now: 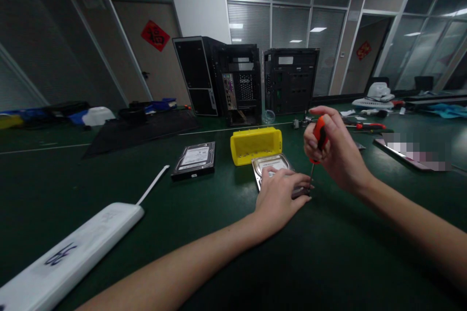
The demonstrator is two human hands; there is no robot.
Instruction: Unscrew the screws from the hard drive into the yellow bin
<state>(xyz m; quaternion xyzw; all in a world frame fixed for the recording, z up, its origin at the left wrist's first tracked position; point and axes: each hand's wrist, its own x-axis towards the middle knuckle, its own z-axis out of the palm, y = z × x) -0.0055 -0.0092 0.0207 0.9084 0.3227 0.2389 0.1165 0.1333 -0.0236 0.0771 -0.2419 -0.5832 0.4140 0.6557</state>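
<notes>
My left hand (278,193) lies over a silver hard drive (272,162), its fingers bent across the top and right edge, gripping it against the table. Most of the drive's near half is hidden under the palm. A screwdriver (320,132) with an orange and black handle is held in my right hand (339,150), fingers wrapped round it. Its shaft points down to the right side of the drive, close to my left fingertips; the exact contact of the tip cannot be made out. Just behind the drive, a yellow bin (255,148) lies with small metal bits inside.
A second hard drive (194,159) rests left of the bin. A white power strip (73,247) fills the near left. Black computer cases (241,82) stand at the back. To the right are red-handled pliers (370,126) and a flat pink-edged device (412,155).
</notes>
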